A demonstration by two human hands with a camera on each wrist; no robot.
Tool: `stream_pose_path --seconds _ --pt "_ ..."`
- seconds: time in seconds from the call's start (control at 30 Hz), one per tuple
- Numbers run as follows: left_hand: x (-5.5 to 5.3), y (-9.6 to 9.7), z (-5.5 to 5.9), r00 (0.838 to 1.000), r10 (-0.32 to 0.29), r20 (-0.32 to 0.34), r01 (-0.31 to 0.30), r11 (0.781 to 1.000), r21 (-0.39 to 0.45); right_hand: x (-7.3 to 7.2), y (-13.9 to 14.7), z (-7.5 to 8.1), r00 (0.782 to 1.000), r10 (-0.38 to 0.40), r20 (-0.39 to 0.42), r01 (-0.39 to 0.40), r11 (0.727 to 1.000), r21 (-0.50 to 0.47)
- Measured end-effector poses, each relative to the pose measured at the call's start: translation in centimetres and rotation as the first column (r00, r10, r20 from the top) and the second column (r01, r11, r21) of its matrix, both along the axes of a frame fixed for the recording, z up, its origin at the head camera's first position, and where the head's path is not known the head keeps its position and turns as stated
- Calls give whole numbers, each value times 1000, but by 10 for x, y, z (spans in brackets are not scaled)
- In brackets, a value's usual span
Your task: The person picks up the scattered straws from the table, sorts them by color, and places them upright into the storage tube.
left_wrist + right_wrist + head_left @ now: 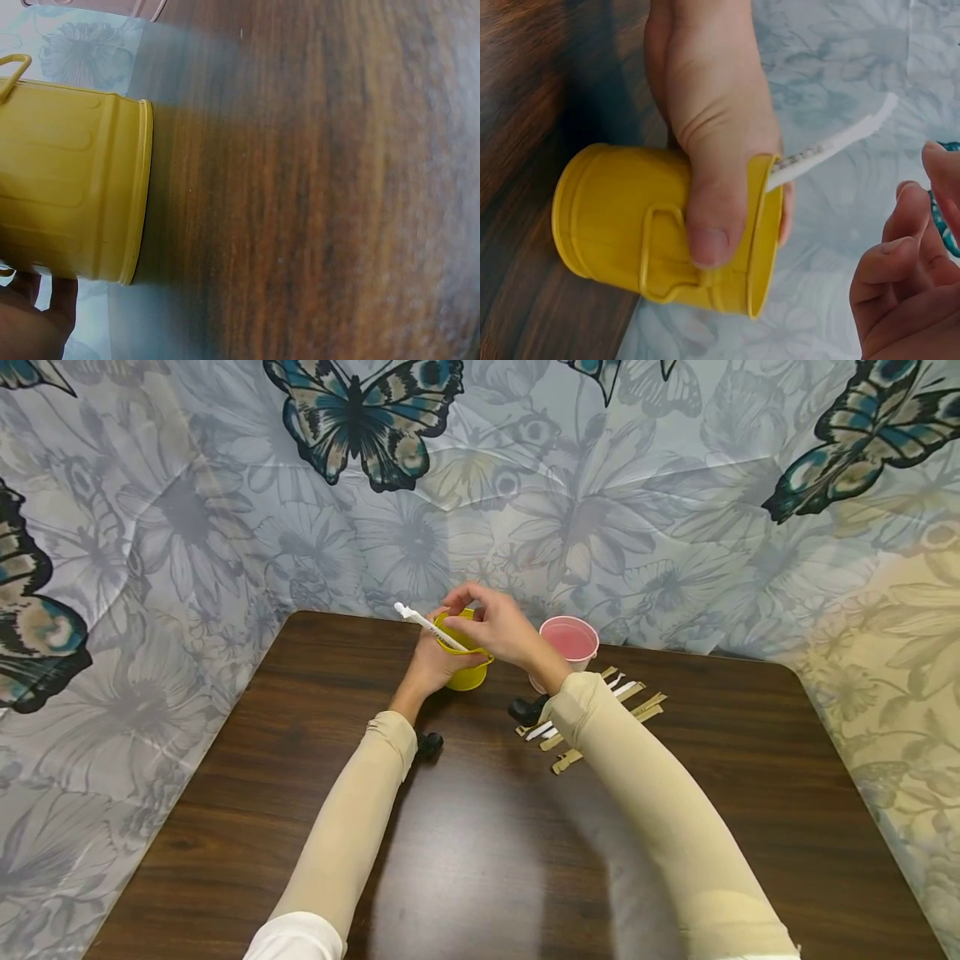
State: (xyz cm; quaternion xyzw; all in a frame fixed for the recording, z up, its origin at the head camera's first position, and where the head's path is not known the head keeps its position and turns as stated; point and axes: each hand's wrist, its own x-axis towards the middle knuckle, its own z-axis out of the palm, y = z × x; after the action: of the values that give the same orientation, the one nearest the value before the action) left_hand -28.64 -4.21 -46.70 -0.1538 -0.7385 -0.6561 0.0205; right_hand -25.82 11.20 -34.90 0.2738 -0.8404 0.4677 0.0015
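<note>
My left hand grips a small yellow metal bucket round its side, with the thumb lying near the wire handle in the right wrist view. A slim white paper-wrapped straw with dark print leans out over the bucket's rim. Above the opening, my right hand has its fingers loosely bent. Seen in the right wrist view, that hand is apart from both straw and bucket, and nothing shows between its fingers. Whether the bucket touches the table cannot be told.
A pink bucket stands behind my right wrist. Several white and brown paper-wrapped straws lie side by side on the dark wooden table, partly hidden under my right forearm. A butterfly-print cloth hangs along the table's far edge.
</note>
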Motion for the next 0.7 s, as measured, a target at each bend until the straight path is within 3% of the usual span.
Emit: stream_pose_path --seconds 0.4,0.7 --pt "6 1 2 996 21 91 -26 998 54 30 43 -2 999 -7 48 6 999 37" --pt "5 1 -1 993 57 105 -59 998 18 59 101 -11 1000 -26 -17 28 989 144"
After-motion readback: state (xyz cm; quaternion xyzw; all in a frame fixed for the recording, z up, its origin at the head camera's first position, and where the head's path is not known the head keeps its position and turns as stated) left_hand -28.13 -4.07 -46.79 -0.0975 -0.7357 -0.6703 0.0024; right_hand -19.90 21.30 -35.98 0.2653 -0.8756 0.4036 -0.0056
